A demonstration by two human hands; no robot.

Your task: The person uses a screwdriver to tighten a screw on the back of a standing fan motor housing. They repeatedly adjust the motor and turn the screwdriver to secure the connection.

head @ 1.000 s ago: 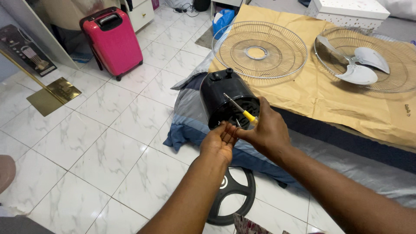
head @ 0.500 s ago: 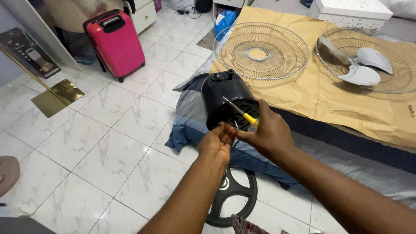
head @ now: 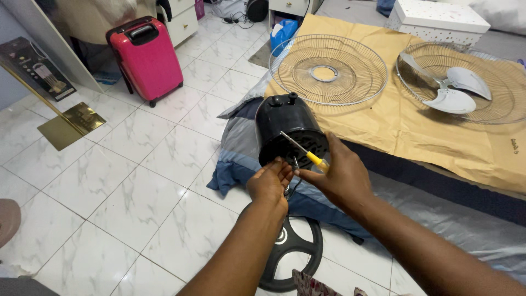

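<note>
Comparing with a second ago, little is altered: the screwdriver (head: 304, 152) is still pinched in the right hand (head: 337, 176) against the black motor housing (head: 290, 131), mid-scene, while the left hand (head: 268, 183), fingers curled narrow, touches its near rim; the fastening work is judged unfinished.

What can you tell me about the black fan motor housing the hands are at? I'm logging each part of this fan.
The black motor housing is a rounded, glossy drum that looks like plastic, with two small knobs on top. It stands over a grey-blue cloth at the bed's edge, its grilled end tilted toward the person. The left hand touches its lower rim; the right hand holds a yellow-handled screwdriver with the tip against it.
</note>
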